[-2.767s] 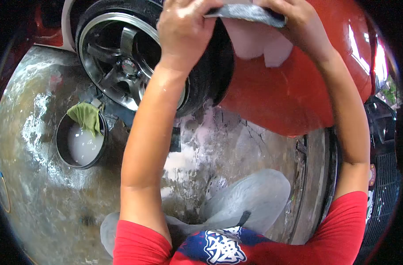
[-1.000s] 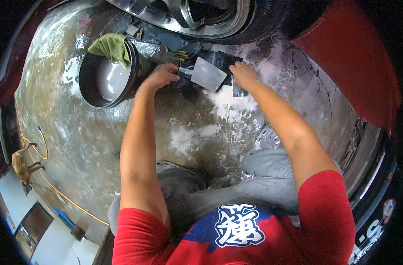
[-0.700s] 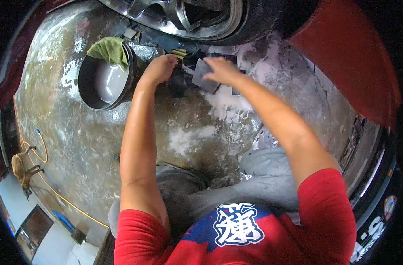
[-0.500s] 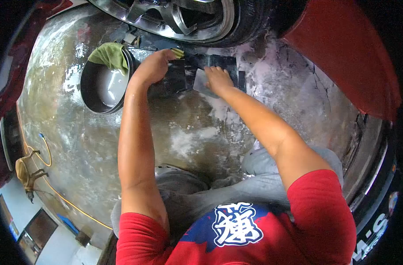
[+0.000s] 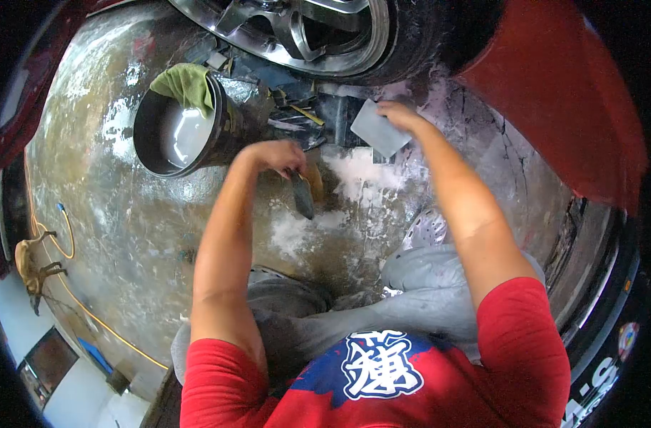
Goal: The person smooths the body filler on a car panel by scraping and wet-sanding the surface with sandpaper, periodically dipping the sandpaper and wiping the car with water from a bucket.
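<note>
My left hand [image 5: 277, 155] is closed on a piece of sandpaper [image 5: 302, 196], dark on one face and tan on the other, held above the wet floor. Farther right, my right hand [image 5: 398, 116] grips the edge of a flat, pale grey rectangular sheet [image 5: 380, 130]. Its exact kind is unclear. Beneath and beside that sheet lie dark flat pieces [image 5: 332, 121]. A thin yellow strip [image 5: 308, 115] rests among dark scraps between my hands. Left of my left hand stands a black bucket [image 5: 213, 143] of cloudy liquid, with a green cloth [image 5: 180, 87] over its rim.
A car wheel [image 5: 297, 32] stands just beyond the scraps. Red body panel [image 5: 554, 107] slopes down at the right. At the far left, a brown dog [image 5: 31, 264] is near a yellow hose [image 5: 101, 321] on the floor.
My left hand has come back toward me, away from the scraps, with the sandpaper now showing in it. My right hand has lifted the pale sheet and moved it right.
</note>
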`<state>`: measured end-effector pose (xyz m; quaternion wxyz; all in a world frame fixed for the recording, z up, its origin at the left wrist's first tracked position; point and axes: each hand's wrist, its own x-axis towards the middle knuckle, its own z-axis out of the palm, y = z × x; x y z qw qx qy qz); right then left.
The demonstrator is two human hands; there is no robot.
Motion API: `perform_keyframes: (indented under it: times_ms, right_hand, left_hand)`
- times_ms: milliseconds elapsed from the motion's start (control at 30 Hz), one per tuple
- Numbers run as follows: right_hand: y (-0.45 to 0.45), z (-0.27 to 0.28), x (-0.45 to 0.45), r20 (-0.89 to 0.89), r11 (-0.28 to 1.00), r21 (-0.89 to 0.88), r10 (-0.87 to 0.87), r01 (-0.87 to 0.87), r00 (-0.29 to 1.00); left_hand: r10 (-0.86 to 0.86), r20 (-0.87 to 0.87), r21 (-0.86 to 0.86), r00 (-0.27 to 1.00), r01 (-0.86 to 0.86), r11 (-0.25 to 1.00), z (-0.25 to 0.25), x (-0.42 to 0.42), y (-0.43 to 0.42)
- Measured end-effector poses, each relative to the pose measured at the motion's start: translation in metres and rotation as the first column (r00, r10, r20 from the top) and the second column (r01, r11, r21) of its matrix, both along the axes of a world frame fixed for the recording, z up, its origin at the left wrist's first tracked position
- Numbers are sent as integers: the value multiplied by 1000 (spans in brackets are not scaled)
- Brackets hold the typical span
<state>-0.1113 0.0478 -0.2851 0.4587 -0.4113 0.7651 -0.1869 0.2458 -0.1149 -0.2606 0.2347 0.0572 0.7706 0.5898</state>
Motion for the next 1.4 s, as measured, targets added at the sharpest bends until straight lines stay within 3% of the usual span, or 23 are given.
perform_keyframes:
  times_ms: [33,100,167,267,367,467,500,633,767,867,900,967,1000,1100,1200,1233,1300,1367,1400]
  right_hand:
    - [2,-15,-7,-40,999,-39,3,-5,999]
    - [6,-24,-6,-91,998,-65,3,-9,996]
    - [2,-12,1,-118,999,-47,4,-10,993]
    - [-1,-2,14,-229,998,-63,-8,-7,973]
    - [-8,20,23,-178,999,-30,6,-12,984]
    - [-13,9,25,-154,991,-125,-60,41,986]
    - [-16,9,25,-166,991,-132,-58,36,984]
    - [-19,6,33,-243,989,-129,-103,73,965]
    - [-19,0,53,-243,982,-133,-161,132,957]
    - [-21,40,78,-454,998,-61,-15,-14,891]
    - [-29,42,80,-416,994,-19,93,-111,905]
    - [-42,41,96,82,996,-81,29,-22,996]
    - [-48,42,104,333,995,-92,2,30,943]
    - [-51,94,128,277,965,-116,258,-235,925]
    - [-52,84,135,442,952,-126,306,-280,843]
    - [-49,72,133,402,942,-149,336,-302,851]
    - [-48,36,119,314,909,-209,412,-361,856]
    - [-62,46,116,247,896,-211,435,-390,866]
    - [-58,68,121,232,906,-177,417,-383,879]
  left_hand:
    - [191,397,80,898,-242,967,-2,-4,27]
    - [182,352,50,918,-213,976,-25,-13,45]
    - [199,266,-40,943,-195,980,-12,-20,53]
    - [52,-38,-80,998,-55,995,-44,-17,34]
    - [240,214,-4,947,-245,970,-30,-3,13]
    - [500,214,-42,839,-504,863,-4,3,5]
    - [562,284,65,777,-600,797,3,7,5]
    - [617,266,233,741,-670,705,21,3,2]
    - [693,277,249,665,-747,617,34,-1,4]
    - [720,277,341,637,-765,546,30,-1,2]
    - [727,277,362,628,-769,527,29,-1,0]
    - [737,260,389,624,-767,511,27,-1,-3]
    - [740,243,395,627,-761,515,23,-2,-6]
    - [764,277,435,583,-785,441,25,-1,-5]
    - [771,314,479,554,-794,375,26,-1,-6]
    - [772,317,493,550,-792,362,24,0,-8]
    - [821,143,303,553,-814,496,31,-7,-8]
    - [777,-35,25,629,-777,629,45,-19,-18]
    - [773,120,-101,623,-767,633,104,-26,-9]
